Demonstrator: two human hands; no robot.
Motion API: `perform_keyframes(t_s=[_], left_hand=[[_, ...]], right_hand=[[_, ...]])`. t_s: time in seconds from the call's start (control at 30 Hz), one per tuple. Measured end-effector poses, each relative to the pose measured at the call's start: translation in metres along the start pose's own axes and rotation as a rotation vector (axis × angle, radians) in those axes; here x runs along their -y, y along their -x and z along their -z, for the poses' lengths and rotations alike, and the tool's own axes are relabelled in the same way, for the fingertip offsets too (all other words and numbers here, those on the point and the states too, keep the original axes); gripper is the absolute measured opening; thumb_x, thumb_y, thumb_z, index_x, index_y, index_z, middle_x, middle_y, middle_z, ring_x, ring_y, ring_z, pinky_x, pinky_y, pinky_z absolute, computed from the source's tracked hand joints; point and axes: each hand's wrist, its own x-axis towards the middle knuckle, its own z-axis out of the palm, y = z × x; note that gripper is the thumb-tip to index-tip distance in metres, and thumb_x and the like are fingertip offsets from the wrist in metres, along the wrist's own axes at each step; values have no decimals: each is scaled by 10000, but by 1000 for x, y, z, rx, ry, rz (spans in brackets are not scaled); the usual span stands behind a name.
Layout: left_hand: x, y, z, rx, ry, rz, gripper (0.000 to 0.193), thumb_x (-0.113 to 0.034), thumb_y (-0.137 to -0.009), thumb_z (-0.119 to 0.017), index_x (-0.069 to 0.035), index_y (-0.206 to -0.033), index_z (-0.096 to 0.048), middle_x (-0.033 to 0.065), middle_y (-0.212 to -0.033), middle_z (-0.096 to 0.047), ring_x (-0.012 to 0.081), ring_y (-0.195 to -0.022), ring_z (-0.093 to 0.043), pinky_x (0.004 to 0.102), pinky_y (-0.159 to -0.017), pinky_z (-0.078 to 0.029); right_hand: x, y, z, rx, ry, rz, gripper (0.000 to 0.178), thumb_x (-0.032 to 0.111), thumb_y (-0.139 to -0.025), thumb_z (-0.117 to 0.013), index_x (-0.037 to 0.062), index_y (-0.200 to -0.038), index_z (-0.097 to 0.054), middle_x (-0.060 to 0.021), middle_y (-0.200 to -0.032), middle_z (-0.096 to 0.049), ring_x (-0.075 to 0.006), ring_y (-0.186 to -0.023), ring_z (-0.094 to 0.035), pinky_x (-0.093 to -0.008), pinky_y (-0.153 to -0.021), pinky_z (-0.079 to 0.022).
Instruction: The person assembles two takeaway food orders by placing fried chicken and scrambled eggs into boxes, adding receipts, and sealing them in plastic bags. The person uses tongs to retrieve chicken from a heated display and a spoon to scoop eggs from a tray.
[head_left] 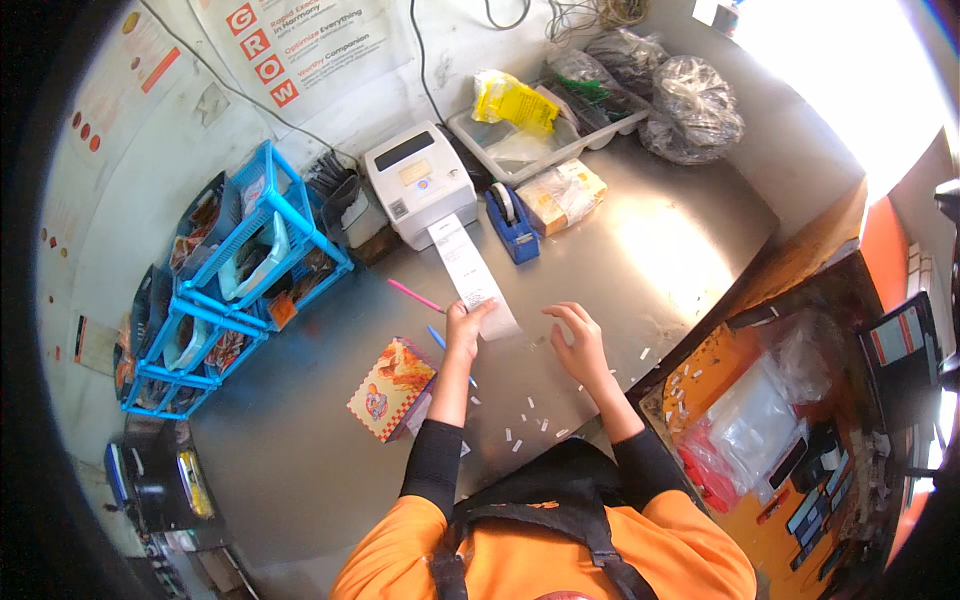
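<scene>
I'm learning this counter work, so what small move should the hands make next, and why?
Probably a gentle pull with the left hand to free the paper strip: that hand grips the strip near its lower end, while the upper end reaches the front of the white printer. The right hand is open and apart from the strip.

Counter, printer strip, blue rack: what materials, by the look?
Counter: probably stainless steel, satin; grey with bright, diffuse glare.
Printer strip, pinched in the left hand: paper or label stock; thin, white, printed.
Blue rack: likely plastic, slightly glossy; evenly coloured tube-like bars. Coated metal can't be ruled out.
</scene>
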Motion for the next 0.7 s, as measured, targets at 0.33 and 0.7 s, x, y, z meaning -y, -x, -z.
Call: perform_keyframes(t_s=[0.33,0.7], left_hand=[[0,9,17,153,-390,-73,102,-67,-813,-660,20,-866,-667,15,-793,-658,62,-715,-558,249,-629,-457],[-67,84,97,76,-1468,-413,829,-284,-613,-810,-34,-1285,-395,194,-1338,-405,366,-1156,-448,522,-870,-385]], right_hand=[[-27,-70,-78,364,181,385,203,72,-729,-616,47,-921,-679,-107,-927,-658,-267,-910,-614,-360,-797,-490],[-11,-103,-19,-58,119,-19,136,34,-745,-696,19,-880,-708,-144,-860,-689,-223,-784,-685,-290,-715,-525]])
